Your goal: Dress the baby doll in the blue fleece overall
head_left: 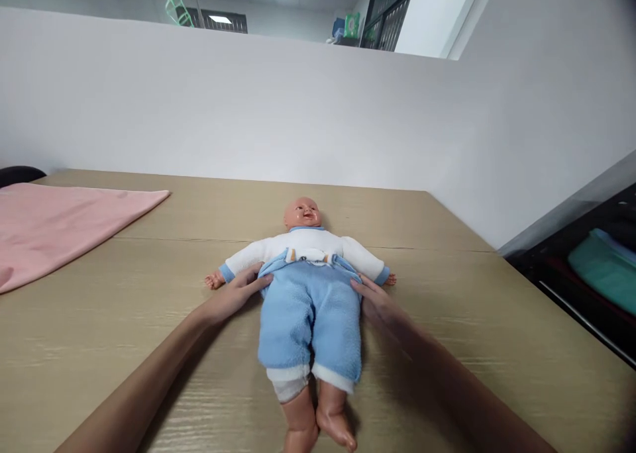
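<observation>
A baby doll (308,287) lies on its back on the wooden table (124,320), head away from me, bare feet toward me. It wears a white long-sleeved top and fluffy blue trousers (311,320) with bib straps. My left hand (237,293) rests against the left side of the trousers' waist, fingertips on the fabric. My right hand (375,301) touches the right side of the waist, slightly blurred. Whether either hand pinches the fabric does not show.
A pink cloth (54,224) lies spread on the table's far left. A white partition wall (298,108) runs along the table's far edge. At the right, beyond the table's edge, a dark shelf holds a teal item (603,267).
</observation>
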A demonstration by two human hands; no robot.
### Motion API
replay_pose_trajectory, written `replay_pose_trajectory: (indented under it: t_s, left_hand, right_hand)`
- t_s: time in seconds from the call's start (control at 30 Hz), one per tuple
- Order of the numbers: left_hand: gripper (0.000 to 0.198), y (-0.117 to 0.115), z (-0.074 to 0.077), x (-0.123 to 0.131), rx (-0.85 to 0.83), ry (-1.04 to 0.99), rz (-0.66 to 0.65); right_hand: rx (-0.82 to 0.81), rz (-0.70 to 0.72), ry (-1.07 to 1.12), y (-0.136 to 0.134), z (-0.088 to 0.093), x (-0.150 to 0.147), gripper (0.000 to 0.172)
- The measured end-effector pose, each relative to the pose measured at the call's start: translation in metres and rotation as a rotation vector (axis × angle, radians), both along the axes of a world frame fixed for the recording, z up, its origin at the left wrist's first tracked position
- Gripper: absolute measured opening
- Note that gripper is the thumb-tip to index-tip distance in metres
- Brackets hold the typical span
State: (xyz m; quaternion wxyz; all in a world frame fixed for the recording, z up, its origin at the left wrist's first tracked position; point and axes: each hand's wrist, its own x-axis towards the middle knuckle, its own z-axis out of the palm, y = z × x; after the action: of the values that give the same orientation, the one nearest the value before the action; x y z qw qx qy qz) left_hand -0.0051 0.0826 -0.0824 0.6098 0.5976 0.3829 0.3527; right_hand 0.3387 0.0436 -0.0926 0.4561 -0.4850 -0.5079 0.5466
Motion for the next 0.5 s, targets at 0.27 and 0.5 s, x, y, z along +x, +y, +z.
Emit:
replay_pose_trajectory:
  t_s: [0.27, 0.5]
  left_hand:
    - [0.047, -0.01, -0.009, 0.035, -0.232, -0.338, 0.06]
    - [0.041, 0.005, -0.005, 0.019, -0.053, -0.09, 0.022]
  right_hand:
    - [-0.258, -0.087, 0.34, 0.001, -0.002, -0.007, 0.063]
    - [0.059, -0.041, 0.069, 0.013, -0.009, -0.001, 0.046]
